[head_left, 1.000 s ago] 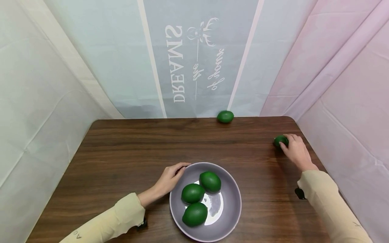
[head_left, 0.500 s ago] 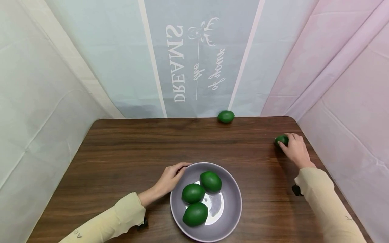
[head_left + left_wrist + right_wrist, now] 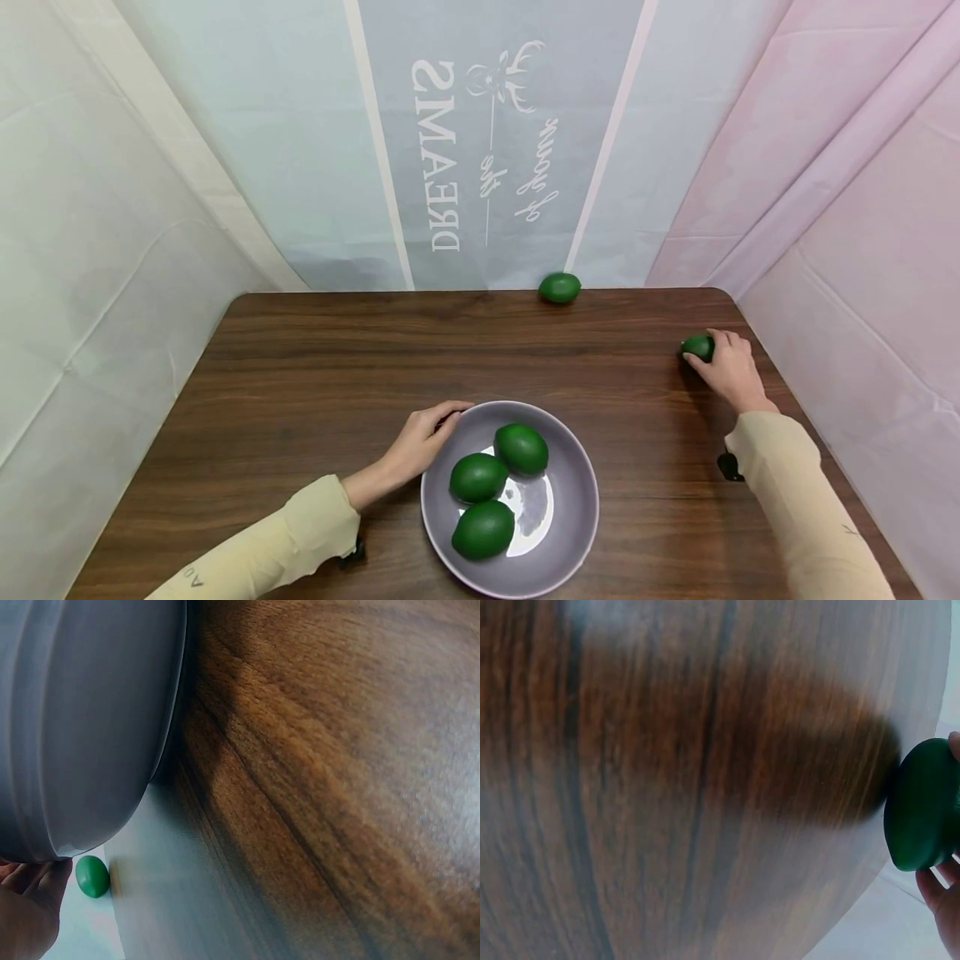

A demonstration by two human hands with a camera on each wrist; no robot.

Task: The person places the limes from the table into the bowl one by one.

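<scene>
A grey-purple bowl (image 3: 573,508) with several sides of bare inner wall showing stands near the front of the table. In it lie three green limes, one towards the back (image 3: 521,448), one at the left (image 3: 478,477) and one at the front (image 3: 483,530). My left hand (image 3: 416,442) grips the bowl's rim at its back left. In the left wrist view its fingers lie against the outer wall. Far to the right, my right hand (image 3: 733,371) holds another lime (image 3: 697,347) between thumb and fingers. That lime sits on or very close to the tabletop.
One more lime (image 3: 560,287) lies at the back edge of the dark wooden table (image 3: 315,367). Behind it hangs a pale blue cloth (image 3: 480,167) with mirrored lettering. White cloth walls (image 3: 97,250) flank the table on both sides.
My right forearm has shifted slightly left, and the lime in that hand has turned or moved a little. My left hand and the bowl stay where they were.
</scene>
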